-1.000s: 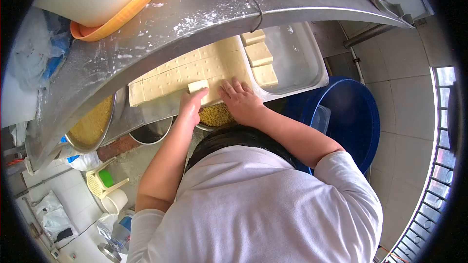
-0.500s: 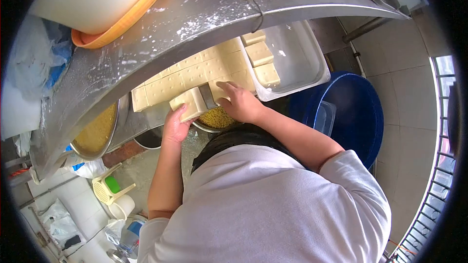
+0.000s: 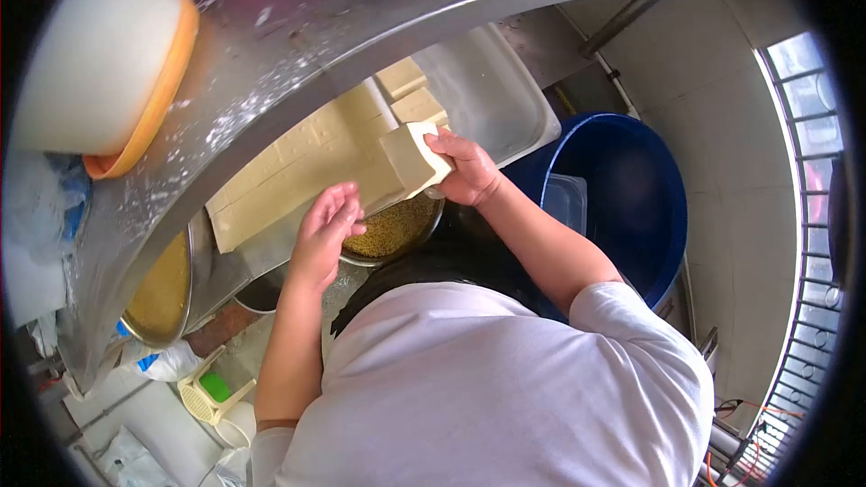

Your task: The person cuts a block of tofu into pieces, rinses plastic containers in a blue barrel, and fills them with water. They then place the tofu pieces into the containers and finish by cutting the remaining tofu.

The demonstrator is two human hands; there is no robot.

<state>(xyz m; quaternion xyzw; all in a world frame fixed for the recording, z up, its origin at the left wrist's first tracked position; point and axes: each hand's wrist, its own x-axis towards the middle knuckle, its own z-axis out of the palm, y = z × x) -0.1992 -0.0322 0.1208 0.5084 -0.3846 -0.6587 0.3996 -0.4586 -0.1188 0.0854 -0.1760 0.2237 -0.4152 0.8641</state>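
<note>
- One tofu block (image 3: 413, 160) lifted above the slab of tofu (image 3: 298, 171), right hand (image 3: 467, 167) fingers closed on it.
- Left hand (image 3: 325, 233) fingers spread, holding nothing, near the slab's edge.
- Two cut blocks (image 3: 410, 95) lie in the white tray (image 3: 492, 90).
- One blue tub (image 3: 631, 198) at right.

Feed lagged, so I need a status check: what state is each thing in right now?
Tofu block: lifted, held in right hand.
Left hand: open, holding nothing, near tofu slab.
Tofu slab: scored into squares, lying flat.
White tray: holds a few cut blocks.
Blue tub: open.
</note>
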